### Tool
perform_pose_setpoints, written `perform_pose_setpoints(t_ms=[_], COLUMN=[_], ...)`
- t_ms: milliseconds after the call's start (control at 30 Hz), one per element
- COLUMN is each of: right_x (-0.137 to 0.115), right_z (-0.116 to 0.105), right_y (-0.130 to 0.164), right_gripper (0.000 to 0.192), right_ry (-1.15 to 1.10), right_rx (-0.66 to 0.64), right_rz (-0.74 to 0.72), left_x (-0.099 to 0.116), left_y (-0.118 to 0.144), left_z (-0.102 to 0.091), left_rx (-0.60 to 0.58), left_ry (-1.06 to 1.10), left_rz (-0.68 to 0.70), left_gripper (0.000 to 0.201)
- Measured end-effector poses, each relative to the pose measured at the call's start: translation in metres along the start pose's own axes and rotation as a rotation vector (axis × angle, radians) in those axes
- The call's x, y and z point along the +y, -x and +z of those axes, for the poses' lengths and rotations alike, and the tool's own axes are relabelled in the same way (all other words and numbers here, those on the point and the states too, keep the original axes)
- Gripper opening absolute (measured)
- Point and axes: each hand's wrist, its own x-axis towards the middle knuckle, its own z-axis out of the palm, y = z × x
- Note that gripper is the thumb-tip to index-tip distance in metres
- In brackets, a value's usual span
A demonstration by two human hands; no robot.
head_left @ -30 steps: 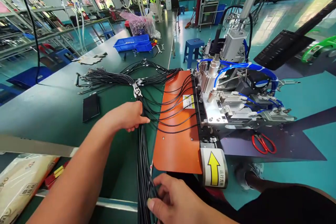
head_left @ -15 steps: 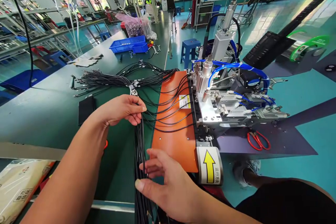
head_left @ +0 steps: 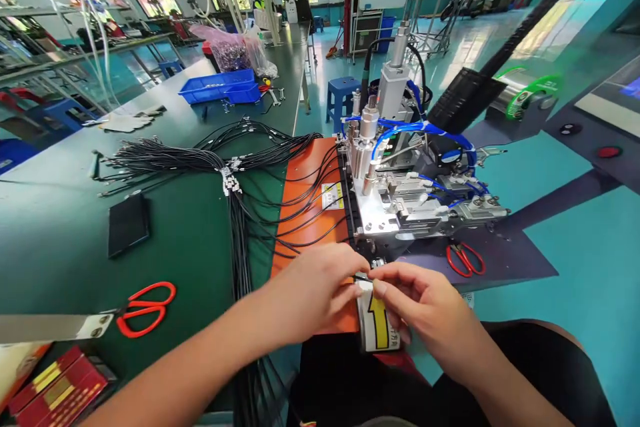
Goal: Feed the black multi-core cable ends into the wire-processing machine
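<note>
Green bench, thin black cable [head_left: 361, 277]

Two red-handled scissors [head_left: 143, 307] [head_left: 466, 259], two hands [head_left: 320, 290] [head_left: 420, 303], one blue tray [head_left: 220, 87], one blue stool [head_left: 343, 97], one black pad [head_left: 129, 223].

- The left hand [head_left: 320, 287] and right hand [head_left: 420, 303] are meeting at lower centre, pinching a thin black cable end [head_left: 361, 277] between their fingertips.
- An orange plate [head_left: 305, 180] is lying above them, beside a metal machine [head_left: 400, 193] (blue hoses looping over it).
- A black cable bundle [head_left: 240, 240] is running down the green table [head_left: 60, 240] at left.
</note>
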Motion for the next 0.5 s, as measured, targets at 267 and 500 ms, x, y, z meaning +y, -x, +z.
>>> perform_pose_setpoints(t_ms=[267,500], right_x=[0.033,0.046], right_z=[-0.016,-0.02], right_y=[0.006,0.01], right_gripper=[0.044,0.045], right_ry=[-0.117,0.031], right_rx=[0.24,0.368], right_rz=[-0.094,-0.149], left_x=[-0.006,-0.009], left_y=[-0.016,-0.015], left_z=[0.061,0.076], left_rx=[0.261,0.355], left_ry=[-0.059,-0.098], left_rz=[0.082,0.103], left_gripper=[0.015,0.02])
